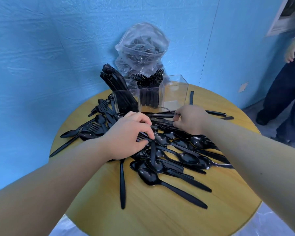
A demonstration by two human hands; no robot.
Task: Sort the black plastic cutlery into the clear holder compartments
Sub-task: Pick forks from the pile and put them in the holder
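Head view: the left hand [128, 135] is curled over a pile of black plastic cutlery [170, 150] on the round wooden table [160, 215], its fingertips pinching a fork. The right hand [190, 120] is curled around thin handles at the pile's far edge, just before the clear holder [150, 97], whose left compartment holds knives, middle forks.

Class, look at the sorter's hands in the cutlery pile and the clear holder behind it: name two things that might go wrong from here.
1. The knives lean out of the left compartment of the clear holder; a knock might tip them.
2. The left hand and right hand dig into a tangled pile; pulling one piece may drag others off the table.
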